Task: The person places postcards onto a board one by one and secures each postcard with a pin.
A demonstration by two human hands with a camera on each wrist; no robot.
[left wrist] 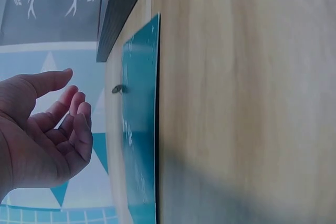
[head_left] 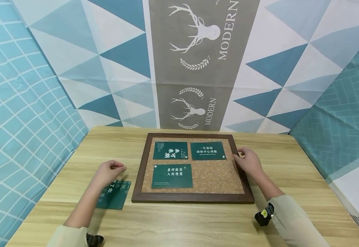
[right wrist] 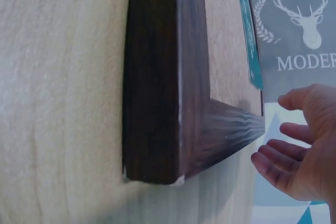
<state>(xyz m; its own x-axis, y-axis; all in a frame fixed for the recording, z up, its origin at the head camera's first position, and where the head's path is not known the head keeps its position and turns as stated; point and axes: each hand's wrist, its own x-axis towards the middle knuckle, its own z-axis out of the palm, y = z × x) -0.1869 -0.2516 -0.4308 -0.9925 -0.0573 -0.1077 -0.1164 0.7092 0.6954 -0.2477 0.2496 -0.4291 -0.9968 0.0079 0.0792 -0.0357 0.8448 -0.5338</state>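
A cork board (head_left: 218, 176) in a dark brown wooden frame (head_left: 195, 197) lies on the table. Three green cards with white writing are on it: the upper-left card (head_left: 164, 153), the upper-right card (head_left: 208, 156) and the lower-left card (head_left: 171, 181). Left of the frame, a loose green card (head_left: 117, 199) lies partly under my left hand (head_left: 106, 174) and forearm. That hand hovers with loosely bent fingers, thumb apart, holding nothing visible in the left wrist view. My right hand (head_left: 250, 164) is at the frame's right side, fingers loosely bent; whether they touch it cannot be told.
A small dark object (left wrist: 118, 88) shows at the loose card's far edge in the left wrist view. The wooden table (head_left: 179, 223) extends around the board. Patterned cloth (head_left: 188, 75) hangs behind the table, with blue gridded cloth (head_left: 19, 103) to the left.
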